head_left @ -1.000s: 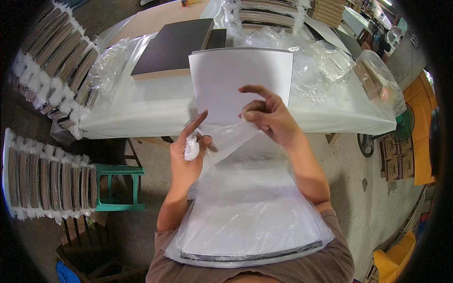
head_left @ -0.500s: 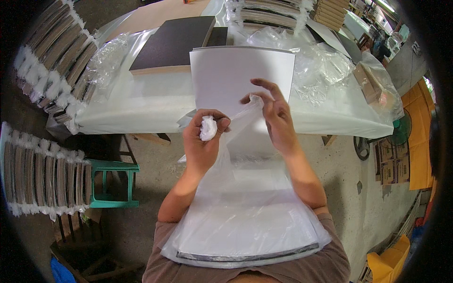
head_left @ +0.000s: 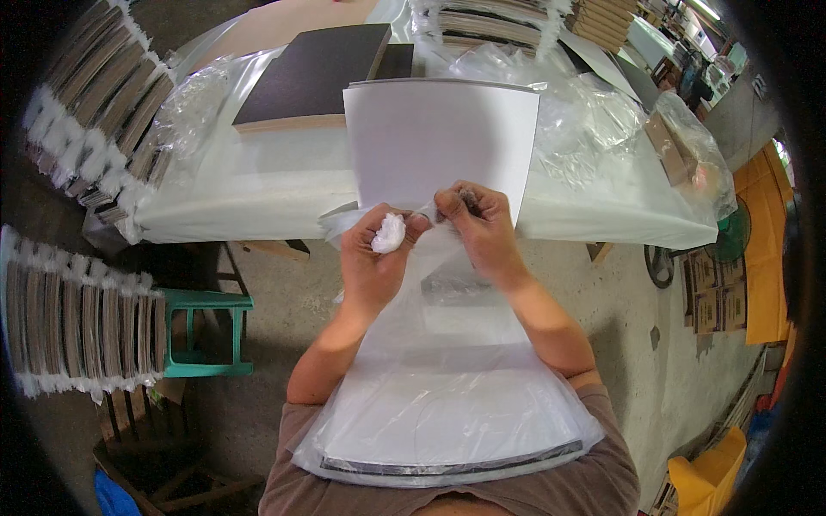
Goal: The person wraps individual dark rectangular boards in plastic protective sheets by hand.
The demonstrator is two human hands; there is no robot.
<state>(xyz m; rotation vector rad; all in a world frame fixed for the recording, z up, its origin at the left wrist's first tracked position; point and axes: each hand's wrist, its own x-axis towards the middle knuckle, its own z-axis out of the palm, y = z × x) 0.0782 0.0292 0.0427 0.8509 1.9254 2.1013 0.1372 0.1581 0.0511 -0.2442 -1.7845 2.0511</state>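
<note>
A flat white board (head_left: 439,142) stands upright in front of me, its lower part inside a clear plastic bag (head_left: 447,404) that runs down to my chest. My left hand (head_left: 372,258) is closed around a bunched white wad of the bag's open end (head_left: 389,232). My right hand (head_left: 478,225) pinches the bag's edge right beside it, fingertips nearly touching the left hand. Both hands sit at the board's lower edge, above the table's front edge.
A table covered in white sheet (head_left: 258,198) holds a dark brown board stack (head_left: 314,77) and crumpled clear plastic (head_left: 594,120). Rows of bagged boards (head_left: 82,318) stand at my left, by a green stool (head_left: 206,335). Concrete floor lies to the right.
My left hand rose from below the board and closed on the bunched bag end. My right hand came down to meet it, and the two drew together.
</note>
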